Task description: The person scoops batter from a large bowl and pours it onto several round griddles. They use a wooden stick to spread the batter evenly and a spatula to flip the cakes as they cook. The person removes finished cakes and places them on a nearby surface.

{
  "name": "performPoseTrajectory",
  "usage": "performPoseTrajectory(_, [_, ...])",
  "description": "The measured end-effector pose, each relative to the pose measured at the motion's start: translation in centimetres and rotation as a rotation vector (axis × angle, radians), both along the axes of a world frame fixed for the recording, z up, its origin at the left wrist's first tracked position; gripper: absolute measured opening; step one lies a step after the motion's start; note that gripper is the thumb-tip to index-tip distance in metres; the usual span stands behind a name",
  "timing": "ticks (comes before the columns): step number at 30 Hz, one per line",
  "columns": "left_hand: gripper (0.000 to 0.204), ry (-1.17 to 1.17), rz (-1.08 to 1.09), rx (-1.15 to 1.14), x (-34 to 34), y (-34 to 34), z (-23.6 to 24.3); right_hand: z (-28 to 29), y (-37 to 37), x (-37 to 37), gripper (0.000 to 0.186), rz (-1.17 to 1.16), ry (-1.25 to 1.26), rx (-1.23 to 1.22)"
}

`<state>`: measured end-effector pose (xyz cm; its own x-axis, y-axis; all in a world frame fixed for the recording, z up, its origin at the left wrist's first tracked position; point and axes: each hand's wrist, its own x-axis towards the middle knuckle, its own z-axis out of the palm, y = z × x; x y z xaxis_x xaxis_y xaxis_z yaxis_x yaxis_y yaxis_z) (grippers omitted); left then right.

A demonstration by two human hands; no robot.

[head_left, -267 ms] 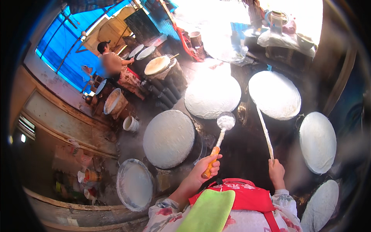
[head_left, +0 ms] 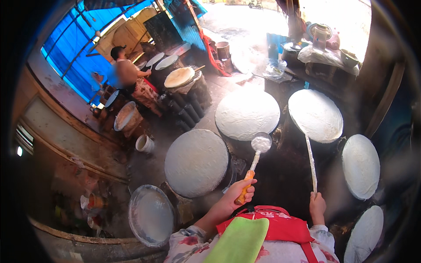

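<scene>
My left hand is closed round the orange wooden handle of a ladle. The ladle's round bowl carries white batter and overlaps the near rim of the middle white-coated round pan. My right hand grips the lower end of a long thin stick, smeared white. Its far end meets the near rim of the right-hand white-coated pan; whether it touches the surface I cannot tell. Left of the ladle lies another large round white surface.
A wide basin of pale liquid stands at the near left. More white rounds line the right side. A white bucket stands left, and a co-worker bends over pans at the far left. Hazy steam drifts about.
The whole view has shifted slightly, with the pans lower in the picture. The stick's far end has moved a little right along the right-hand pan's rim. Both hands keep their holds.
</scene>
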<state>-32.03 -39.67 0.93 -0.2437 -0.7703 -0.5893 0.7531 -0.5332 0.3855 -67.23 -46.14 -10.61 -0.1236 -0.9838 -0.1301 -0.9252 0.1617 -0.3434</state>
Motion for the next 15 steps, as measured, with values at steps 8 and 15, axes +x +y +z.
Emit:
performPoseTrajectory(8, [0.023, 0.029, -0.083, -0.013, 2.0, -0.7, -0.7, 1.0, 1.5, -0.4, 0.038, 0.006, 0.076, -0.035])
performPoseTrajectory(15, [0.023, 0.107, -0.128, 0.026, 2.4, -2.3, -1.5, 4.2, 1.1, 0.4, 0.039, 0.022, 0.118, -0.002])
